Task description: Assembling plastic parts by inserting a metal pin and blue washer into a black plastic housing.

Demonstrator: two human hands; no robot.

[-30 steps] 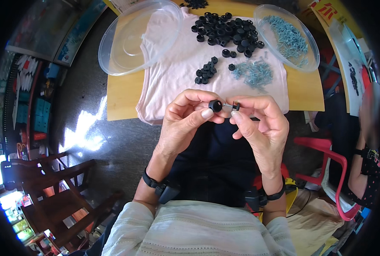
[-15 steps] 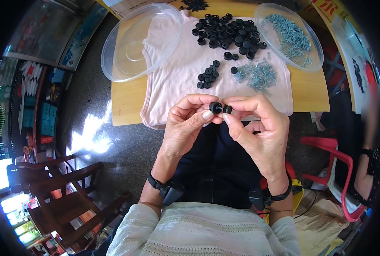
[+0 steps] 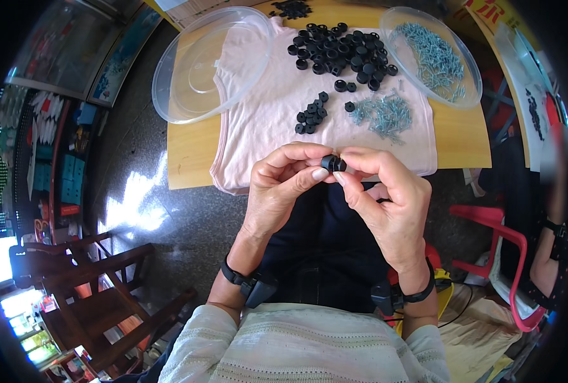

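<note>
Over the near edge of the table my two hands meet fingertip to fingertip. My left hand (image 3: pixel 276 185) pinches a round black knob (image 3: pixel 326 163) between thumb and fingers. Against its right side sits a small black nut-like piece (image 3: pixel 340 165), pinched by my right hand (image 3: pixel 389 195). The two parts are touching or nearly so; the screw shaft between them is now mostly hidden. Beyond my hands lie a small group of black nut-like pieces (image 3: pixel 312 116), a loose heap of silvery screws (image 3: pixel 386 115) and a larger pile of black knobs (image 3: pixel 341 50).
A pale pink garment (image 3: pixel 252 137) covers much of the wooden table (image 3: pixel 191 153). A clear plastic lid (image 3: pixel 169 96) lies at left, and a clear tray (image 3: pixel 472 83) of screws at right. Wooden chair (image 3: pixel 92 313) at lower left, red chair (image 3: pixel 520 242) at right, beside another person's arm (image 3: pixel 545 255).
The nut-like piece and the knob have come together, covering the screw threads seen between them before. My left fingertips have shifted slightly right.
</note>
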